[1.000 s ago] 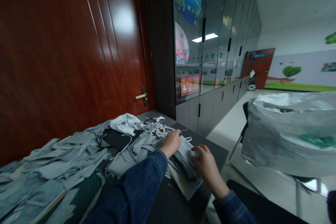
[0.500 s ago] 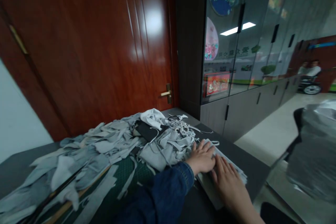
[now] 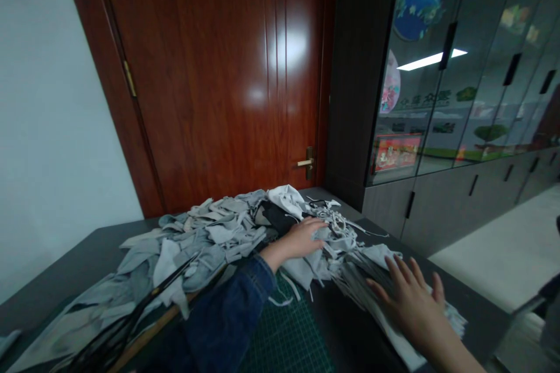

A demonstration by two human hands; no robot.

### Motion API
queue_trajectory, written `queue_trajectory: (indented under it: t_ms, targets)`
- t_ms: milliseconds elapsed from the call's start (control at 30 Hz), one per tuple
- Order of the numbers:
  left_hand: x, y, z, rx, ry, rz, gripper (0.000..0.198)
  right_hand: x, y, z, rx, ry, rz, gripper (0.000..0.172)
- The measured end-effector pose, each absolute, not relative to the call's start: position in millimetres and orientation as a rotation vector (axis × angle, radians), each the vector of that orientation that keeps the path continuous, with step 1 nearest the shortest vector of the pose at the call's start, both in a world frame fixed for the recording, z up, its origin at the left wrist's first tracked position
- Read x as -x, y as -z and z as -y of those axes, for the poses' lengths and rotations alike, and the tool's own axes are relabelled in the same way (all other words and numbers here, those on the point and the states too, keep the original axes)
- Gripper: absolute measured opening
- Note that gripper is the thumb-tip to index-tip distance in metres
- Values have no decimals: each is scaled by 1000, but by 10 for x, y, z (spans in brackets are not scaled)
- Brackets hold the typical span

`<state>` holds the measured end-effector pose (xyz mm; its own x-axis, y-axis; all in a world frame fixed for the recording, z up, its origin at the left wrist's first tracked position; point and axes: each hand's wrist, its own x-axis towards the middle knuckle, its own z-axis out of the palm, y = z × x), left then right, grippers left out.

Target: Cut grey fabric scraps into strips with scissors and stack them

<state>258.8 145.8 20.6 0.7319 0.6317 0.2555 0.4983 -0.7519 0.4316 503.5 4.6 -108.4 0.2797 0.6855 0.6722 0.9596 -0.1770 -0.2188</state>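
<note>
My left hand point(image 3: 303, 237), in a denim sleeve, lies with its fingers spread on the grey cloth scraps at the middle of the pile point(image 3: 219, 227). To the right, my right hand point(image 3: 413, 297) is over a stack of long grey cloth strips point(image 3: 371, 297), fingers apart; whether it touches them I cannot tell. A white cloth piece point(image 3: 286, 199) and a dark piece point(image 3: 277, 217) lie just beyond my left hand. Thin tangled strips point(image 3: 339, 224) sit between the hands, toward the back.
A green cutting mat point(image 3: 291, 332) lies on the dark table point(image 3: 476, 297). Black-handled scissors or a similar tool point(image 3: 131, 320) and a wooden stick point(image 3: 149, 338) are at the lower left. A brown door point(image 3: 219, 81) and glass cabinet point(image 3: 437, 93) stand behind.
My left hand has moved off the strip stack, leftward onto the scraps. My right hand has lifted somewhat with its fingers spread wider. The view has turned left.
</note>
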Motion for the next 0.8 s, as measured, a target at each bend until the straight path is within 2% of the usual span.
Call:
queue_trajectory:
  t_ms: [100, 200, 267, 367, 567, 733, 800]
  targets:
    - [-1739, -348, -1657, -2572, -678, -1142, 53, -4456, 597, -199, 1694, 448, 1674, 48]
    - [-951, -411, -1796, -2515, -718, -1421, 52, -3814, 291, -360, 1449, 55, 1905, 34]
    - [-531, -423, -1849, -2480, -722, -1569, 49, -3418, 219, -463, 1340, -184, 1968, 30]
    - [-133, -397, -1898, -2442, -716, -1699, 44, -2932, 251, -612, 1172, -470, 2008, 28]
    - [2, -273, -2054, -2393, -775, -1722, 30, -2454, 501, -867, 1074, -752, 1857, 27]
    - [-9, -255, -2287, -2246, -819, -1631, 11, -2420, 787, -1006, 1051, -796, 1758, 28]
    - [-2, -289, -2364, -2144, -860, -1606, 11, -2431, 883, -1023, 1062, -778, 1765, 30]
